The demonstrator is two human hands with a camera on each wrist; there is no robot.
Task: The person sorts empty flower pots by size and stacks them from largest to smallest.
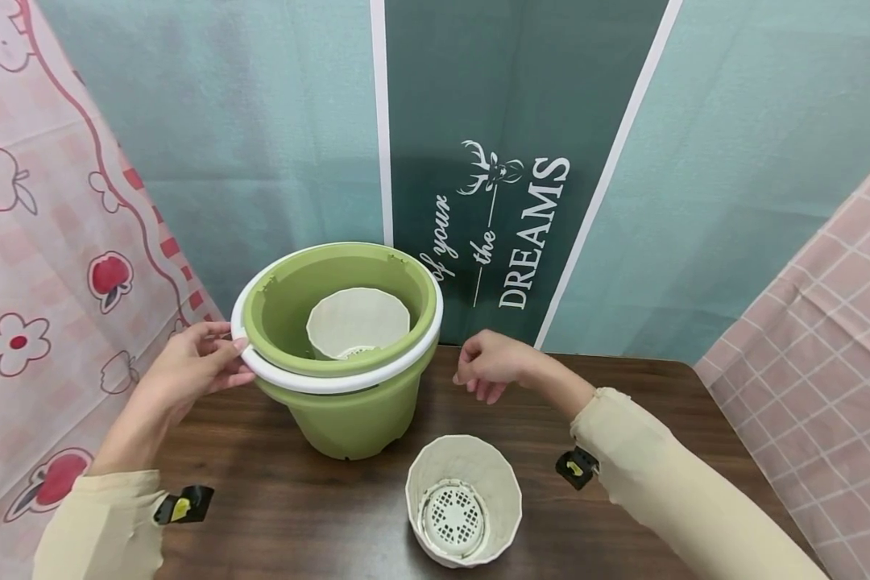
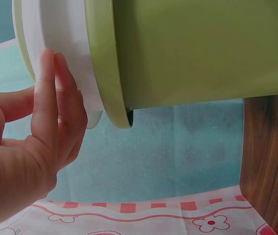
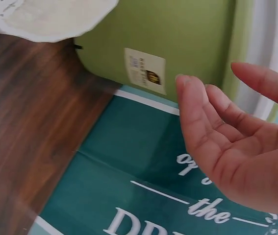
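A large green bucket (image 1: pixel 355 419) with a white ring (image 1: pixel 348 382) under its green top rim stands at the left of the table. Inside it sits a cream plastic pot (image 1: pixel 358 322) with a slotted base. My left hand (image 1: pixel 196 362) pinches the bucket's white ring at the left, thumb on top and fingers along its side (image 2: pixel 55 112). My right hand (image 1: pixel 496 366) hovers to the right of the bucket with loosely bent fingers and holds nothing; its palm (image 3: pixel 246 152) faces the bucket. Another cream pot (image 1: pixel 507 499) stands in front on the table, its perforated base showing.
The dark wooden table (image 1: pixel 261 515) meets a teal and dark green cloth (image 1: pixel 522 89) behind it. A pink patterned cloth (image 1: pixel 51 282) hangs at the left, and a pink checked cloth (image 1: pixel 834 346) at the right. A label (image 3: pixel 145 71) is stuck on the bucket.
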